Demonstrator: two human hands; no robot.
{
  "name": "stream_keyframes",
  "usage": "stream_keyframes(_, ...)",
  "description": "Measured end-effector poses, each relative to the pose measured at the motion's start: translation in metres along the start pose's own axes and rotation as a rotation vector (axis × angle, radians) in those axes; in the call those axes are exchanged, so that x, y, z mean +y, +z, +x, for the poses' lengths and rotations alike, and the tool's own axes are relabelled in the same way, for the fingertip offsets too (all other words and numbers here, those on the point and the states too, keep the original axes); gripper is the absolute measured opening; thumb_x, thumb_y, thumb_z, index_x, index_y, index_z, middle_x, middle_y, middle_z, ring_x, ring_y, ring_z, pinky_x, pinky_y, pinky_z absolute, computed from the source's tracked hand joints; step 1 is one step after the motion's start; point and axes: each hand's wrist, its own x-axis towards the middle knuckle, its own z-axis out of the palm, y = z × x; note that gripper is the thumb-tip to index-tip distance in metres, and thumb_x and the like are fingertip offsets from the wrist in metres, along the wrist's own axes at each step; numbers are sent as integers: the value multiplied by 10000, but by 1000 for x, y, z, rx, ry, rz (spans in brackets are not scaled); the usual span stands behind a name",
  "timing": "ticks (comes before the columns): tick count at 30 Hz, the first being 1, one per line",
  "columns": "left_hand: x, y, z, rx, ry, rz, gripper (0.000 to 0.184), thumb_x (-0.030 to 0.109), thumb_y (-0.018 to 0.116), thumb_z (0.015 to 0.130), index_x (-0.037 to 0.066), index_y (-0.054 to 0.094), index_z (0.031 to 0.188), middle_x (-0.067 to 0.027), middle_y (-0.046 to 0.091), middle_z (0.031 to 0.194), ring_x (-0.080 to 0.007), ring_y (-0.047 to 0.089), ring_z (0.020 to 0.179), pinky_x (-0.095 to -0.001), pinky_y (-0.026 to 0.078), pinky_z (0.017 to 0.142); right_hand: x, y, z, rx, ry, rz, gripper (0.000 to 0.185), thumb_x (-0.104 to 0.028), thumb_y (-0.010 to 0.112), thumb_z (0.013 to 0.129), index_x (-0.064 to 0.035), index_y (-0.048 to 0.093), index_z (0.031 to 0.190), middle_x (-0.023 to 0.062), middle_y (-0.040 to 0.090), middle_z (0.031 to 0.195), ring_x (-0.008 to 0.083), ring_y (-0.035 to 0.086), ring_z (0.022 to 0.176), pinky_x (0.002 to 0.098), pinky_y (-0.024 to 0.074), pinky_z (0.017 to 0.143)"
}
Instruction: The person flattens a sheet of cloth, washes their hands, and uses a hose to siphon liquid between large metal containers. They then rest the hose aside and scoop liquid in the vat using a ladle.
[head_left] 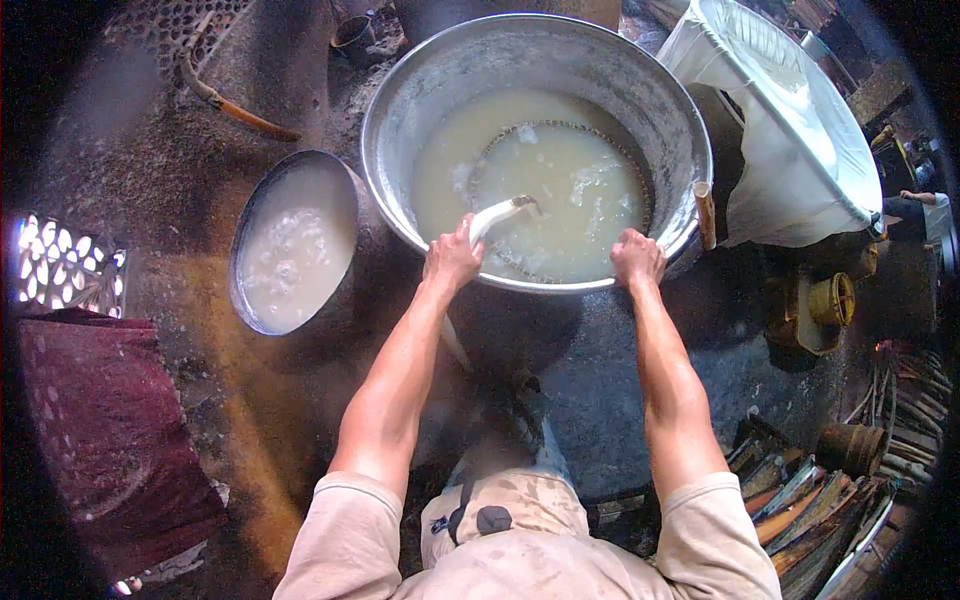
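Note:
A wide metal pot stands in front of me, part filled with cloudy, pale liquid. A round, rope-like rim of a basket or sieve shows at the liquid's surface. My left hand is closed round a white hose at the pot's near edge. The hose's dark-tipped end hangs over the liquid, and a pale length of it drops below my hand outside the pot. My right hand is closed at the near right rim; its fingertips are hidden.
Left of the pot stands a smaller basin of foamy, cloudy liquid. A white cloth lines a large frame at right. Firewood lies lower right, near a yellow container. A maroon cloth hangs left; a curved wooden-handled tool lies upper left.

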Motion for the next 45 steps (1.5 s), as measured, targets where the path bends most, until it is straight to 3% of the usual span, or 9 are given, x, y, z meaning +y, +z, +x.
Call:
stream_keyframes(9,2,-2,0,-49,-43,-21,482,248,610,849,124,440,1283,-262,659,925,-462,636,883,-534,522,783,-4,-10,-4,-24,13,4,262,-216,537,766,-137,718,938,181,698,886,330,679,864,432,481,838)
stream_keyframes(11,-1,1,1,-41,-59,-16,524,263,574,853,171,430,1349,-257,658,935,-455,631,891,-529,513,794,-5,-11,-4,-30,19,9,263,-213,539,764,-139,719,942,180,698,887,328,679,867,431,479,843)
stream_keyframes(27,-3,2,1,-24,-36,-10,512,248,578,849,152,442,1334,-258,658,918,-449,635,869,-532,519,776,-4,-9,-4,-8,-4,-11,232,-205,533,771,-117,714,885,181,696,870,334,678,848,434,469,837)
stream_keyframes(29,-2,1,1,-29,-7,-1,505,252,610,849,107,432,1299,-249,666,912,-450,646,865,-525,530,781,-5,-9,-4,-4,3,-6,232,-204,534,770,-115,714,885,185,695,870,333,678,852,434,467,838)
stream_keyframes(42,-3,1,2,-59,-54,-4,545,253,589,845,142,429,1354,-263,656,953,-450,630,901,-525,513,809,-5,-9,-5,1,11,1,247,-212,536,766,-126,720,907,171,698,892,324,676,872,418,470,848)
stream_keyframes(45,-6,5,1,-16,-24,-25,480,263,611,850,147,445,1286,-256,660,921,-463,638,883,-541,523,780,-6,-10,-4,-11,21,-3,246,-209,532,762,-127,722,896,173,697,889,323,676,874,416,472,844)
